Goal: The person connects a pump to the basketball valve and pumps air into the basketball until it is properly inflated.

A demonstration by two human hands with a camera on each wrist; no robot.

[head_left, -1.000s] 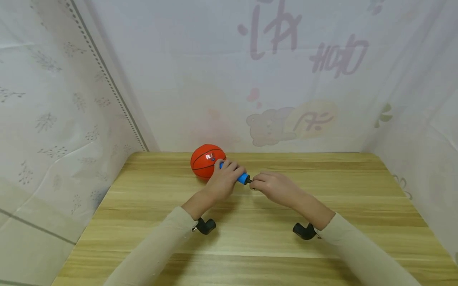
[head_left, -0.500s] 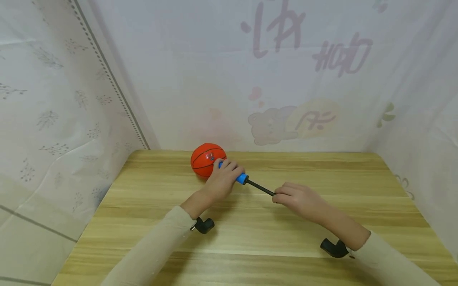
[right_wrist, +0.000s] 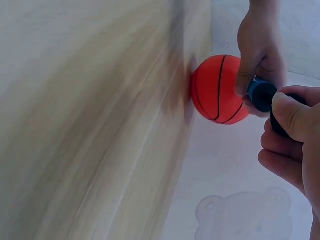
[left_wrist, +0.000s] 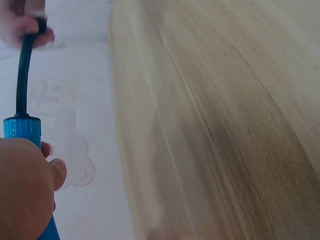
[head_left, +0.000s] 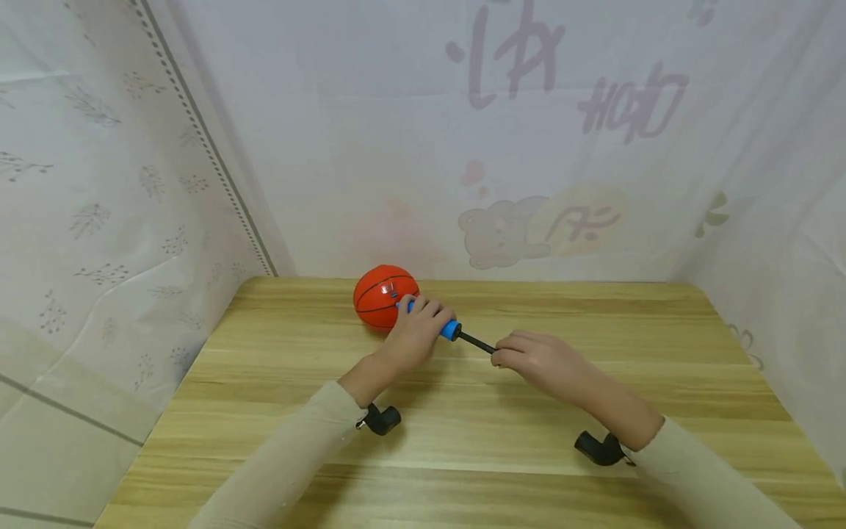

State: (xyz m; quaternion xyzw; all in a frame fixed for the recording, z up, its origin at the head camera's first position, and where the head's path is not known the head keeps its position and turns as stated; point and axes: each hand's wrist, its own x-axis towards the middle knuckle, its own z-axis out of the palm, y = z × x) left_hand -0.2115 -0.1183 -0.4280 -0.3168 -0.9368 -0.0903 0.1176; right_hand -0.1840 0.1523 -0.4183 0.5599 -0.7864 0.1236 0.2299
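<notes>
White cloth [head_left: 79,162] printed with grey sprigs hangs at the far left, beside the pale wooden table [head_left: 284,316]. Next along I see the person's left sleeve [head_left: 284,463], cream-coloured, with a black fitting [head_left: 383,420] at its cuff. Beyond it, near the table's back edge, sits a red ball [head_left: 380,290] with dark seams. Just in front and to the right, the left hand [head_left: 416,334] has its fingers wrapped closely round the blue barrel [head_left: 449,330] of a hand pump, whose far end points at the ball; it seems to meet it, though the fingers hide the spot. From the barrel's near end a black rod [head_left: 477,342] runs rightward, partly drawn out. Above it, on the back cloth, is a faint bear [head_left: 492,235]. Then comes the right hand [head_left: 545,367], thumb and curled fingers pinching the black handle [right_wrist: 281,125] at the rod's end, and last the right sleeve [head_left: 700,470], with its own black fitting [head_left: 598,448].
</notes>
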